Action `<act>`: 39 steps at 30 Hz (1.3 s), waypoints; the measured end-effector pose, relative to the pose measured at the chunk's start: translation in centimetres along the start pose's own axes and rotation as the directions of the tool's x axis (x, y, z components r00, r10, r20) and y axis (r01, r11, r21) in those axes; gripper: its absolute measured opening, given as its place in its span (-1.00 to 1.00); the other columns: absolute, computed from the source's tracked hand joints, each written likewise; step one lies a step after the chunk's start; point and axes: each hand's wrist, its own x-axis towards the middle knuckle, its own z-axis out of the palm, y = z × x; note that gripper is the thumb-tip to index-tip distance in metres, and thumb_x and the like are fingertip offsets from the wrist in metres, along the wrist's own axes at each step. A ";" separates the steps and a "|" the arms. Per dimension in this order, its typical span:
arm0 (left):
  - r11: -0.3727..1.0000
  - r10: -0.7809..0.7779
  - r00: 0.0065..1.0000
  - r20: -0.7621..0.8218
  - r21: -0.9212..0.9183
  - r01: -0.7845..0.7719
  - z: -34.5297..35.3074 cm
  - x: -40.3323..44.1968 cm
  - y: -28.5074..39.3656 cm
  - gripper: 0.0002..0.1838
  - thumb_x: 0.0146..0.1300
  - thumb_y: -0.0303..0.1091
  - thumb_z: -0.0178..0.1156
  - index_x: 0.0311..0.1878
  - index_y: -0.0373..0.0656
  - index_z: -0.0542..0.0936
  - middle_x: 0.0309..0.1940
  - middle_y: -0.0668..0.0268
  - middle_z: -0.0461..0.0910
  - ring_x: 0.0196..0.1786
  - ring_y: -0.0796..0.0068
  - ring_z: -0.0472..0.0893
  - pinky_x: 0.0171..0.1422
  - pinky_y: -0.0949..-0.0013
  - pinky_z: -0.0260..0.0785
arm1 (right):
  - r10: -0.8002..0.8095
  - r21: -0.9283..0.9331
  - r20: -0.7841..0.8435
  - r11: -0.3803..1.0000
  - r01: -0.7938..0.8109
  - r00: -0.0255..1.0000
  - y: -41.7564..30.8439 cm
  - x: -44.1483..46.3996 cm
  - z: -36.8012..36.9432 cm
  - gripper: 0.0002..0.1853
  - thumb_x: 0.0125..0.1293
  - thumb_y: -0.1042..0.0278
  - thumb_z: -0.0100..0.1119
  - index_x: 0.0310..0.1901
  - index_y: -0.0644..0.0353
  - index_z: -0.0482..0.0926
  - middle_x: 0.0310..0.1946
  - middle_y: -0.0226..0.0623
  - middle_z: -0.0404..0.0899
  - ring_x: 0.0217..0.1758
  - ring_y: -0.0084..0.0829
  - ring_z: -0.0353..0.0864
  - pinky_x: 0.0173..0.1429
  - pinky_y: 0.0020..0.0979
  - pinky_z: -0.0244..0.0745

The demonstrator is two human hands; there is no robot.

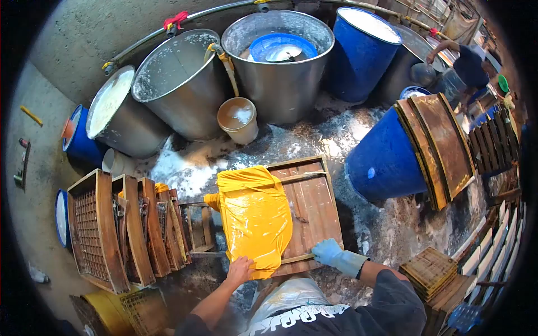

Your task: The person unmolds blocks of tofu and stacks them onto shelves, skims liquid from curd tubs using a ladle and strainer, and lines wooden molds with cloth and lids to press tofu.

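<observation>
A wet yellow cloth (255,218) lies spread over the left part of a wooden board table (314,210). My bare left hand (241,270) is closed on the cloth's near left edge. From under the cloth, wooden bars stick out to the right, one at the far side (302,177) and one at the near side (297,259). My right hand (332,255), in a light blue rubber glove, closes around the end of the near wooden bar, at the table's near right edge. Its fingertips are partly hidden.
Wooden-framed grids (92,229) stand stacked at left. Several metal vats (280,84) and a blue barrel (358,61) line the wall, with a small white bucket (240,126) before them. A blue drum (384,162) carries boards (443,140). Another person (471,67) works at back right.
</observation>
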 end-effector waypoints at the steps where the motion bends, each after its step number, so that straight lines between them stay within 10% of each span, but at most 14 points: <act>1: 1.000 -0.015 1.000 -0.008 0.003 0.015 0.4 -0.7 -0.3 -0.67 0.10 -0.26 0.48 -0.08 -0.10 0.65 -0.19 0.19 0.57 -0.01 0.10 0.60 0.04 0.09 0.53 | 0.006 0.019 0.011 1.000 -0.007 1.000 -0.1 -0.4 -0.8 -0.78 0.26 0.06 0.29 -0.18 -0.04 0.72 -0.21 -0.28 0.76 -0.10 -0.15 0.79 -0.10 -0.01 0.61; 5: 0.986 0.063 0.998 -0.005 -0.152 -0.063 2.8 -2.8 -2.0 -0.74 0.27 -0.19 0.39 -0.07 -0.11 0.67 -0.19 0.12 0.63 -0.05 -0.02 0.60 0.03 0.03 0.49 | 0.006 0.036 0.119 0.999 -0.010 0.993 -0.7 0.1 0.0 -0.72 0.26 0.00 0.29 -0.13 -0.03 0.73 -0.21 -0.24 0.76 -0.09 -0.13 0.79 -0.02 -0.02 0.63; 7: 0.841 -0.313 0.944 -0.103 -0.491 0.226 4.8 -3.7 -2.2 -0.80 0.35 -0.24 0.28 -0.12 -0.16 0.67 -0.23 0.07 0.67 -0.09 -0.04 0.63 0.02 0.02 0.47 | -0.005 0.339 0.148 0.940 -0.046 0.989 -0.1 3.3 0.6 -0.63 0.25 -0.05 0.26 -0.06 0.01 0.73 -0.18 -0.17 0.76 -0.10 -0.12 0.78 0.01 -0.06 0.64; 10: 0.761 -0.549 0.791 -0.269 -0.553 0.340 7.7 -6.0 -2.0 -0.78 0.40 -0.23 0.19 -0.18 -0.19 0.65 -0.25 0.03 0.68 -0.09 -0.04 0.67 0.03 0.05 0.48 | 0.233 0.343 -0.357 0.933 -0.105 0.904 1.0 11.9 -5.2 -0.66 0.25 0.05 0.18 -0.09 0.06 0.71 -0.25 -0.11 0.73 -0.20 -0.04 0.74 -0.11 -0.02 0.64; 12: 0.598 -0.715 0.649 -0.261 -0.710 0.373 7.7 -8.5 -1.0 -0.75 0.46 -0.20 0.17 -0.11 -0.21 0.62 -0.28 0.13 0.69 -0.08 0.13 0.68 0.02 0.17 0.48 | 0.356 0.407 -0.747 0.913 -0.037 0.562 3.8 21.1 -5.9 -0.69 0.19 0.21 0.27 -0.05 0.11 0.70 -0.26 -0.01 0.71 -0.21 0.03 0.71 -0.04 0.01 0.62; 15: -0.184 -0.862 0.441 0.250 -0.965 0.186 5.2 -12.4 -0.3 -0.83 0.57 -0.27 0.09 0.09 -0.09 0.43 -0.13 0.28 0.59 -0.21 0.32 0.72 -0.18 0.32 0.59 | 0.612 0.639 -0.670 0.763 -0.093 0.420 2.9 27.8 -11.7 -0.42 0.21 0.17 0.32 0.26 0.17 0.52 0.11 0.04 0.64 0.14 0.01 0.66 0.18 -0.01 0.56; 17: -0.224 -0.890 0.421 0.174 -0.972 -0.072 3.3 -14.7 -1.1 -0.77 0.58 -0.30 0.05 0.16 -0.15 0.35 -0.10 0.14 0.59 -0.24 0.26 0.72 -0.03 0.19 0.66 | 0.825 0.872 -0.229 0.410 -0.267 0.517 -0.3 30.6 -15.3 -0.26 0.26 0.14 0.33 0.44 0.22 0.35 0.33 0.12 0.50 0.33 0.01 0.56 0.36 -0.05 0.47; 18: -0.191 -0.920 0.381 0.093 -0.954 -0.230 2.8 -15.6 -2.4 -0.80 0.57 -0.34 0.05 0.13 -0.16 0.35 -0.10 0.13 0.57 -0.21 0.21 0.72 -0.01 0.16 0.67 | 0.804 0.891 -0.175 0.375 -0.256 0.569 -1.2 33.5 -15.1 -0.20 0.29 0.16 0.30 0.50 0.28 0.22 0.37 0.07 0.48 0.34 -0.11 0.57 0.38 -0.14 0.47; 20: -0.075 -0.970 0.242 -0.027 -0.912 -0.402 0.6 -17.5 -5.2 -0.84 0.55 -0.42 0.05 0.09 -0.16 0.34 -0.10 0.15 0.49 -0.15 0.15 0.69 0.05 0.08 0.67 | 0.550 0.929 -0.213 -0.142 0.342 0.807 -5.1 36.9 -15.1 -0.37 0.28 0.15 0.33 0.28 0.33 0.41 0.16 -0.07 0.58 0.16 -0.27 0.59 0.25 -0.22 0.49; 24: 0.238 -0.969 -0.078 -0.234 -0.805 -0.543 -6.1 -21.4 -10.6 -0.92 0.52 -0.45 0.03 -0.02 -0.10 0.35 -0.24 0.25 0.43 -0.30 0.29 0.58 -0.05 0.28 0.60 | 0.026 0.913 -0.290 0.308 0.269 0.957 -16.3 37.2 -22.6 -0.49 0.25 0.15 0.36 0.12 0.27 0.48 -0.02 -0.16 0.61 0.02 -0.28 0.58 0.17 -0.24 0.50; 26: 0.420 -0.900 -0.120 -0.420 -0.759 -0.498 -11.9 -22.2 -10.1 -0.83 0.58 -0.30 0.09 -0.06 -0.11 0.32 -0.12 0.27 0.35 -0.08 0.34 0.50 0.28 0.16 0.47 | -0.206 0.798 -0.276 0.496 0.343 0.939 -23.2 35.4 -25.1 -0.55 0.24 0.15 0.37 0.03 0.24 0.51 -0.11 -0.21 0.62 -0.04 -0.29 0.57 0.13 -0.26 0.50; 32: 0.543 -0.686 0.218 -0.694 -0.687 -0.483 -21.8 -19.7 -10.0 -0.88 0.57 -0.33 0.14 -0.02 -0.17 0.49 -0.10 0.37 0.50 -0.06 0.52 0.51 0.19 0.37 0.41 | -0.397 0.900 -0.040 0.385 0.206 0.917 -42.0 25.6 -23.0 -0.67 0.26 0.17 0.40 0.01 0.03 0.60 -0.37 -0.51 0.58 -0.33 -0.56 0.55 -0.23 -0.44 0.45; 35: 0.556 -0.545 0.367 -0.754 -0.652 -0.515 -22.7 -19.6 -9.1 -0.89 0.54 -0.38 0.18 -0.02 -0.22 0.55 -0.04 0.35 0.56 0.06 0.53 0.56 0.22 0.39 0.41 | -0.353 0.229 -0.768 0.628 0.744 0.534 -46.0 29.7 -17.7 -0.65 0.34 0.16 0.31 0.10 0.08 0.62 -0.17 -0.30 0.74 -0.12 -0.35 0.70 -0.03 -0.30 0.58; 39: 0.624 -0.571 0.178 -0.801 -0.565 -0.539 -20.5 -21.9 -13.9 -0.62 0.50 -0.41 0.22 0.33 -0.19 0.49 0.09 0.29 0.57 0.09 0.47 0.56 0.27 0.35 0.40 | -0.259 0.702 -0.549 0.373 0.607 0.795 -48.6 20.9 -26.7 -0.65 0.34 0.39 0.38 0.15 0.20 0.66 -0.07 -0.45 0.74 -0.03 -0.60 0.64 0.11 -0.45 0.57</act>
